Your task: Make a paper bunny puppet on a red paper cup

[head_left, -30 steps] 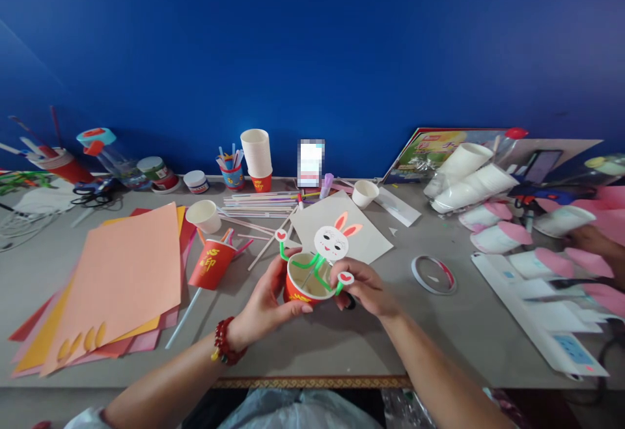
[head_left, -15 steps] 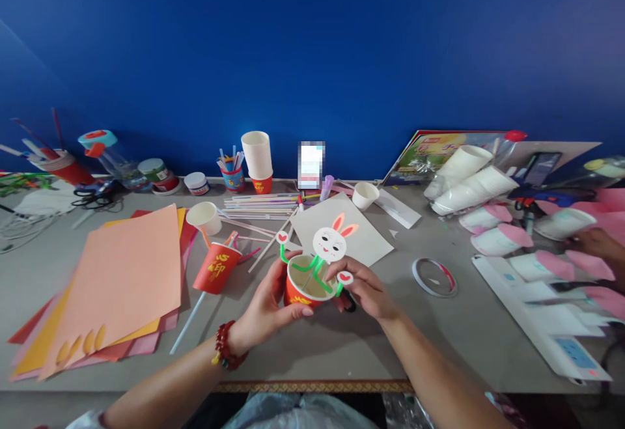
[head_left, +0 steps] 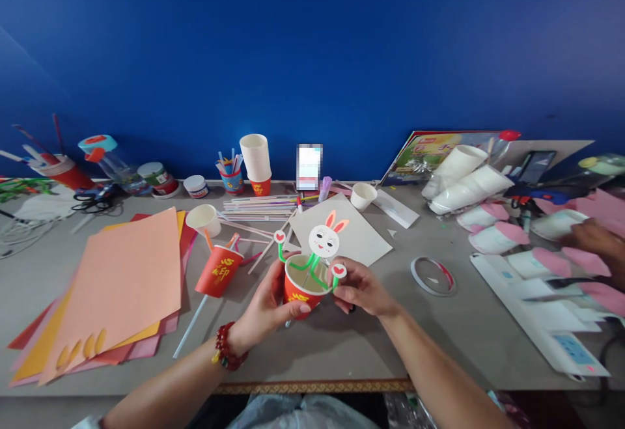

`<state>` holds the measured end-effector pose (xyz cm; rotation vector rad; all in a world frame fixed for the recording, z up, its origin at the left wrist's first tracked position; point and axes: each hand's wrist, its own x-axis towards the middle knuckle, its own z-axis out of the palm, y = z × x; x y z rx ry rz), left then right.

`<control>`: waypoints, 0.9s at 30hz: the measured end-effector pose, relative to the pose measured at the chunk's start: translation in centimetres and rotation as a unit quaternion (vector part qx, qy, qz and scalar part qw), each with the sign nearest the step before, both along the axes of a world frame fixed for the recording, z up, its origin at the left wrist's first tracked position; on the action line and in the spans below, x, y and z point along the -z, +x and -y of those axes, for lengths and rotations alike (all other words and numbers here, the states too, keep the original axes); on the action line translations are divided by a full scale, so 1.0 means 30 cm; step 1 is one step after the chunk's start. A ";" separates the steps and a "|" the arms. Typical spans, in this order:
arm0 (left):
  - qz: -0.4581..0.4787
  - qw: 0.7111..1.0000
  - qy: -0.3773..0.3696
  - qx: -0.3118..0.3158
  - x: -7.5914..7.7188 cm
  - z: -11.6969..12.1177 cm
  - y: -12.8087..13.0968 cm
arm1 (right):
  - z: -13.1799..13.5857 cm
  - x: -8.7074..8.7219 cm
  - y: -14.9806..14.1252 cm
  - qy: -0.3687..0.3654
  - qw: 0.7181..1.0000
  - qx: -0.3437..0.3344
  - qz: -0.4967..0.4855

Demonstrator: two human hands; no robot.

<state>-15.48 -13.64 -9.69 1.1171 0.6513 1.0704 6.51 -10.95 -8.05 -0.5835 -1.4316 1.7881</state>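
Note:
My left hand (head_left: 268,302) is wrapped round a red paper cup (head_left: 299,289) with gold writing, thumb on the front. Out of the cup rises a paper rabbit head (head_left: 324,241) with orange-pink ears. Two bent green arms (head_left: 319,280) end in white discs with red hearts, one disc (head_left: 280,238) on the left, the other (head_left: 338,271) on the right. A straw tip shows below the cup. At the right rim, my right hand (head_left: 364,289) pinches the right arm just by its disc. Something small and dark sits under that hand; I cannot tell what.
Another red cup (head_left: 219,271) with a straw lies tilted to the left, beside coloured paper sheets (head_left: 131,279). Straws (head_left: 258,207) and grey card (head_left: 359,227) lie behind. A tape roll (head_left: 433,276) is at right. Another person's hand (head_left: 593,240) is among pink-and-white cups.
The cup has tilted, showing more of its front and the straw tip underneath. My right fingers have come from above the right arm to a pinch beside its disc, which moved slightly left.

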 end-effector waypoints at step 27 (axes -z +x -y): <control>0.028 0.999 0.006 0.015 -0.011 -0.005 -0.010 | -0.003 0.019 0.004 -0.018 1.000 0.005 0.022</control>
